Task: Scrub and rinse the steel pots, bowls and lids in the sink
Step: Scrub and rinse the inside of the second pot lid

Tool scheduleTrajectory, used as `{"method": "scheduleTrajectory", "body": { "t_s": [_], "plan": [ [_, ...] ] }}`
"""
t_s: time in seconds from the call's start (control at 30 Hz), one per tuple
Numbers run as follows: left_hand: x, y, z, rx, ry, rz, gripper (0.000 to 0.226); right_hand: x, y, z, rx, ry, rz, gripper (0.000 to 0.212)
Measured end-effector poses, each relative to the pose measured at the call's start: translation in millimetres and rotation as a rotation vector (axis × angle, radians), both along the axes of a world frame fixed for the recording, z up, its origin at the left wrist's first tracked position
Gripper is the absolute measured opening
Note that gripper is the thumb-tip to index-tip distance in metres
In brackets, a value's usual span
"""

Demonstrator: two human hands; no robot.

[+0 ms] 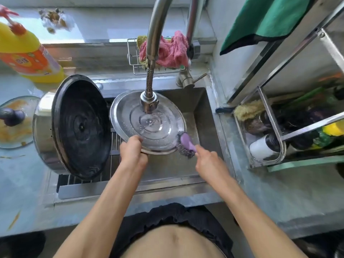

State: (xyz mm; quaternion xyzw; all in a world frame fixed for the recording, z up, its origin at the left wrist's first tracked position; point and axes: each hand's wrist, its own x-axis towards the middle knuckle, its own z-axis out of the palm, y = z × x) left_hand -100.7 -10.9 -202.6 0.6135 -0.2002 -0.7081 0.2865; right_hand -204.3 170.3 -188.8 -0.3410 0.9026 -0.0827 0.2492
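- We take the sink (200,101) as our landmark: the steel bowl (130,116) tilts inside it, at its left half, mouth toward us, right under the faucet head (149,100).
- A thin stream of water lands near the bowl's middle and pools there.
- Our left hand (133,148) has its grip closed on the bowl's near rim, thumb over the edge, holding it tipped.
- Our right hand (208,161) has its grip wrapped round the purple handle of the scrubber (185,144), whose steel-wool head touches the bowl's near-right rim.
- To do this step well, we judge that the left hand should turn the bowl bit by bit while the scrubber works round the rim and then down the wall, so the water carries the loosened dirt off.
- We should keep the tilt steep enough for the water to drain out rather than stand in the bottom.
- A firm rim grip matters, as wet steel is likely slippery.
- The big steel pot (44,131) lies on its side at the sink's left edge, its dark base facing the bowl; it looks still to be done.
- A soiled glass lid (16,121) lies on the desk further left of the sink.
- The yellow-and-orange detergent bottle (28,56) stands behind the sink's left corner; its label carries print, but it is too blurred for us to read.
- We see no other legible writing.
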Motion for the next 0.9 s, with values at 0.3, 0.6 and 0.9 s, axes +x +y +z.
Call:
{"method": "scheduleTrajectory", "body": {
  "t_s": [0.3,0.6,0.9],
  "plan": [
    [7,-1,-4,0.205,0.232,0.010,0.064,1,-18,8,0.112,-0.007,-0.010,0.036],
    [23,3,-12,0.179,0.178,-0.144,0.037,-23,-2,-18,0.046,-0.085,-0.119,0.030],
    [29,9,-30,0.308,0.256,-0.256,0.040,-27,-13,-37,-0.618,-0.689,-0.949,0.038]
  ]
}}
